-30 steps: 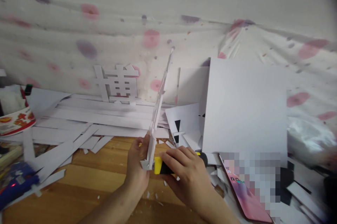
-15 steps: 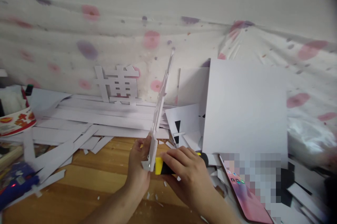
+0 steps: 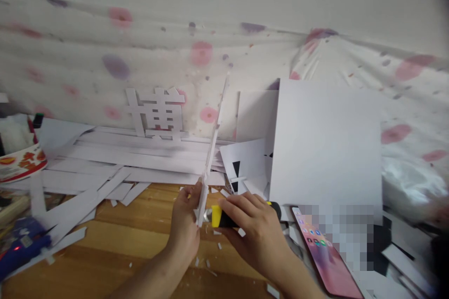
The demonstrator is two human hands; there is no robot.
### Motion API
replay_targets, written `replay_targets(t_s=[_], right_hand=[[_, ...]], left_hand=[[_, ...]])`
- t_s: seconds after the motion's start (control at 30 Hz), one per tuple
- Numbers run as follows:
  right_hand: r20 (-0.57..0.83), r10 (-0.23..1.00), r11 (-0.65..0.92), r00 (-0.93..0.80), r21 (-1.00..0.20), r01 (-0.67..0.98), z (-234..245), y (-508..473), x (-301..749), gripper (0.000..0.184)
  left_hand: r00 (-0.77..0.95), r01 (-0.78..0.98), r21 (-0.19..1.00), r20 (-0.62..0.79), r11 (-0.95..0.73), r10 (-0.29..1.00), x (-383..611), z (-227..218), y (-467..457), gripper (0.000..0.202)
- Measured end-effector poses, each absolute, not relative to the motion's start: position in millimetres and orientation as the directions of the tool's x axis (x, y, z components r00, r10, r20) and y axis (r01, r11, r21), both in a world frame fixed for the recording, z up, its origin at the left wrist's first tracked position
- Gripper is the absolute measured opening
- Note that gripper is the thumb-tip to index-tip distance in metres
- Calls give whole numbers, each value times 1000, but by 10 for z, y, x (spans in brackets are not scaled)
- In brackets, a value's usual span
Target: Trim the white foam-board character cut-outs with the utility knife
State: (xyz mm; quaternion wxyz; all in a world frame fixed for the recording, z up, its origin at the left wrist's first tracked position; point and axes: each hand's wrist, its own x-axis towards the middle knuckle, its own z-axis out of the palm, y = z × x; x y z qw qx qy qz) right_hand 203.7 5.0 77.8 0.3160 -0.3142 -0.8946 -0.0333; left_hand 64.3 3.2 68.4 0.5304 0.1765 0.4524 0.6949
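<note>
A thin white foam-board cutout [image 3: 211,161] stands upright, nearly edge-on to me. My left hand [image 3: 184,226] grips its lower end, with the thumb along the near edge. In my right hand [image 3: 254,236] is a black and yellow utility knife [image 3: 216,216], its front pointing left at the lower part of the board. A short stretch of metal blade shows between the yellow tip and the board's right face. Whether the blade's end touches or enters the board I cannot tell.
Behind, a white cut-out character [image 3: 161,112] leans on the flowered sheeting above stacked white strips [image 3: 140,158]. A blue glue gun [image 3: 26,243] and a paper tub [image 3: 23,163] are at left. At right are a phone [image 3: 326,257] and a large white board [image 3: 328,144].
My right hand has drawn the knife slightly to the right; the blade that stuck out left of the board no longer shows there. The board has turned more edge-on.
</note>
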Motion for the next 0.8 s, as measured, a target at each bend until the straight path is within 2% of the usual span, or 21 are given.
replay_targets(t_s=[0.1, 0.3, 0.5, 0.7, 0.8], right_hand=[[594, 556, 785, -581, -147, 602, 791, 69, 2066, 32], [559, 529, 824, -639, -158, 545, 784, 26, 1999, 26], [563, 556, 793, -612, -140, 593, 772, 51, 2042, 31], [576, 581, 764, -574, -143, 629, 802, 92, 2110, 29], [571, 566, 781, -595, -139, 609, 807, 72, 2092, 28]], left_hand=[[-364, -600, 800, -255, -17, 896, 648, 668, 35, 37], [-377, -589, 808, -239, -32, 895, 653, 632, 39, 40], [-326, -642, 767, -271, -2, 906, 644, 668, 27, 38], [-326, -591, 806, -222, -15, 919, 641, 668, 15, 38], [-329, -605, 796, -243, -6, 913, 645, 656, 16, 36]])
